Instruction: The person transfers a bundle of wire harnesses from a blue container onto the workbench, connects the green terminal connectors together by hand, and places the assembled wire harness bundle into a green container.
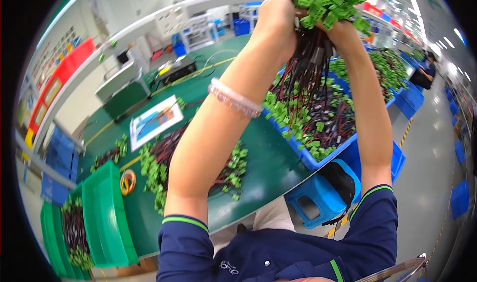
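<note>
Both arms are raised and stretched out to the far side. Between my left hand and my right hand is a bundle of wire harnesses, with both hands closed around it. Its green connectors stick up at the top, and the dark red and black wires hang down below. Most of my fingers are hidden behind the connectors. Underneath the bundle stands a blue bin heaped with similar harnesses; the hanging wires reach down over the heap, and whether they touch it I cannot tell.
More harnesses lie on the green table, partly behind my left arm. Green trays sit at the left, near a tape roll and a printed sheet. A blue stool stands below the table's right edge.
</note>
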Tool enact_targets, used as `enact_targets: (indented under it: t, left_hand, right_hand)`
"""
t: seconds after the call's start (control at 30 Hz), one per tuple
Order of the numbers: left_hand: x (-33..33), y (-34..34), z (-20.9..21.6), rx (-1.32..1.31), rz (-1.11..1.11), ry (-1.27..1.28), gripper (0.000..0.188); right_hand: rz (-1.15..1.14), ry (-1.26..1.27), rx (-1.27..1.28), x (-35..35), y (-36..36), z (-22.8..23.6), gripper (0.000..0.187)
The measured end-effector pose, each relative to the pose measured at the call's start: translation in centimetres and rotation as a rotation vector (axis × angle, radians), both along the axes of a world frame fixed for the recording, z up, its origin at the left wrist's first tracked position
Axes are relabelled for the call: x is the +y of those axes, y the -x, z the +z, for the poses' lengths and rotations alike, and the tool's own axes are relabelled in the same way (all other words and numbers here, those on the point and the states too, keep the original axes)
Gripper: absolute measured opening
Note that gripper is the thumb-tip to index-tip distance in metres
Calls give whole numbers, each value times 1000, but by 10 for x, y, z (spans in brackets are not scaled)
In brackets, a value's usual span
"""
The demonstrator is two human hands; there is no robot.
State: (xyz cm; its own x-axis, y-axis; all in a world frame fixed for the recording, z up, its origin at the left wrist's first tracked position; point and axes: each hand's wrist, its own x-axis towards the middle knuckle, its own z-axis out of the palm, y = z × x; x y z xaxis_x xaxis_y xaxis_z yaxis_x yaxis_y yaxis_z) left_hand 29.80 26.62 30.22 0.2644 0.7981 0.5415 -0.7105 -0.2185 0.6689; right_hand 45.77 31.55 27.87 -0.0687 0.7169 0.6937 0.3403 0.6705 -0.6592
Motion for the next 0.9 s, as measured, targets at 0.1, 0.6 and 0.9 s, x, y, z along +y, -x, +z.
enact_targets:
  t: [0.1, 0.6, 0.9]
  left_hand:
    - [-11, 32, -7, 32, 41, -35, 33]
    - [-61, 241, -53, -21, 337, 175, 51]
    - [-50, 266, -57, -149, 377, 265, 42]
  right_hand:
    - [87, -3, 39, 9, 42, -11, 26]
    - [918, 226, 284, -32, 214, -35, 47]
    - [676, 352, -3, -41, 223, -23, 36]
